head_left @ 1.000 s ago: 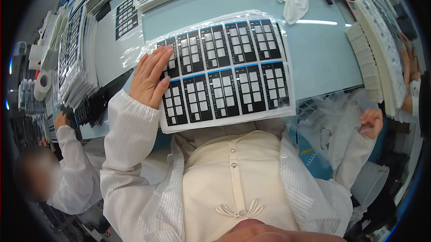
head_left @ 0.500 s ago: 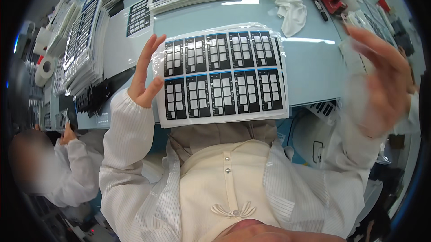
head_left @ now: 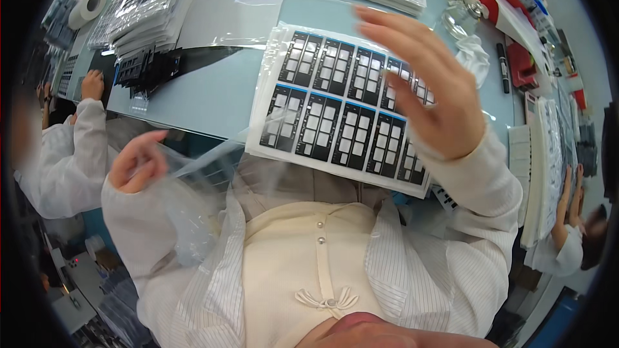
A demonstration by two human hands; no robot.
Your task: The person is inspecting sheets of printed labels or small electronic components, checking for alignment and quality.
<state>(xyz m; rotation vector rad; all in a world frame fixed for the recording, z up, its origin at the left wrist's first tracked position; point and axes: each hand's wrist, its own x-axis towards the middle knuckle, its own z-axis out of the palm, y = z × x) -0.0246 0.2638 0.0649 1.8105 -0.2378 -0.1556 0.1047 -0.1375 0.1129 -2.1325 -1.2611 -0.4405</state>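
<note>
A stack of printed sheets [head_left: 351, 106], with rows of black panels and pale squares, lies at the table's front edge and is tilted in view. Off its left side, my left hand [head_left: 138, 162] has its fingers closed on a clear plastic film [head_left: 209, 166], which stretches from the hand toward the sheets' lower left corner. The film is see-through and partly blurred. My right hand [head_left: 442, 93] is over the right part of the stack, fingers extended and apart, holding nothing. It hides some panels; whether it touches the top sheet I cannot tell.
More stacks of printed sheets [head_left: 151, 3] stand at the far left and far middle. Dark strips [head_left: 145, 70] lie left. A glass bottle [head_left: 461, 19], crumpled white cloth [head_left: 472, 61], black marker [head_left: 502, 67] and red object [head_left: 521, 64] are right. Other people work on both sides.
My left hand has moved from the sheets' left edge down and left, with film in it. My right hand has come in from the right over the sheets. The whole view has shifted and turned.
</note>
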